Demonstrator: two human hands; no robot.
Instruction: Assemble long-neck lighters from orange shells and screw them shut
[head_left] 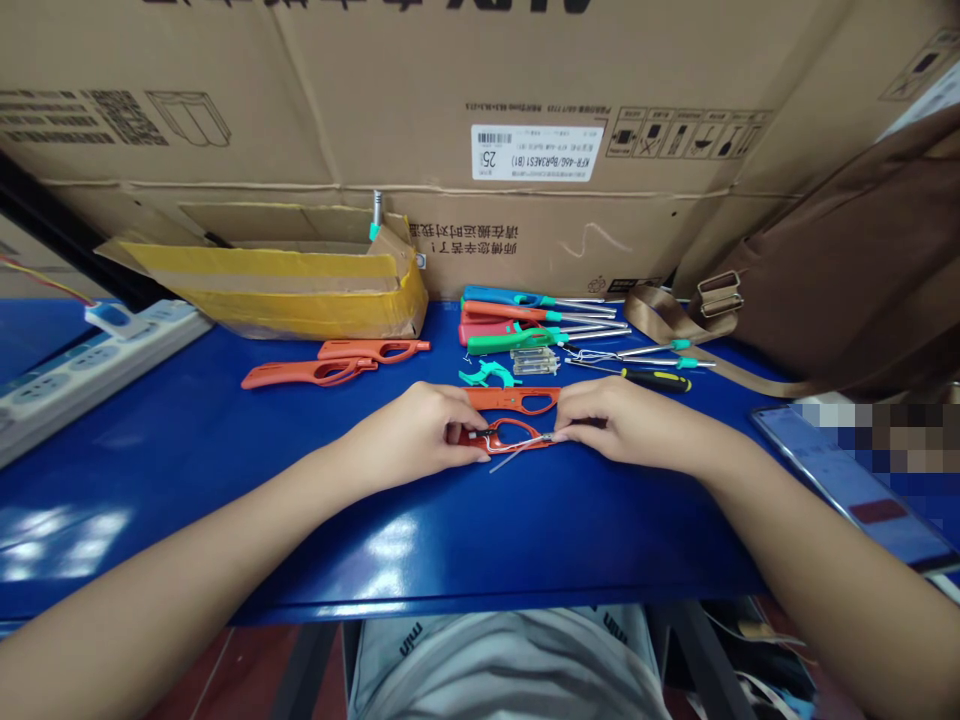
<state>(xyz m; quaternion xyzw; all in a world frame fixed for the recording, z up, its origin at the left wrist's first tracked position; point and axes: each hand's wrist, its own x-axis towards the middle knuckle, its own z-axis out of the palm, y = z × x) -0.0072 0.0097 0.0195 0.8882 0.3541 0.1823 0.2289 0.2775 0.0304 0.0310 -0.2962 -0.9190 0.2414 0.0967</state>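
Observation:
My left hand [424, 430] is closed on the left end of an orange lighter shell half [517, 432], beside a small black piece with white wire. At the other end, my right hand [622, 420] pinches a small metal tip where a thin clear tube [508, 459] lies across the shell. A second orange shell half [499, 399] lies just above, between my hands, its ends partly covered by my fingers. Behind it are teal plastic pieces [491, 375] and clear fuel tanks [532, 362]. A black and yellow screwdriver [656, 380] lies beyond my right hand.
Several assembled lighters [517, 342] and metal nozzle rods [652, 350] lie at the back. Two orange shells [307, 374] rest left, before a yellow-taped carton [300, 300]. A power strip [97, 370] stands far left; a phone [847, 480] and brown bag [840, 240] are right.

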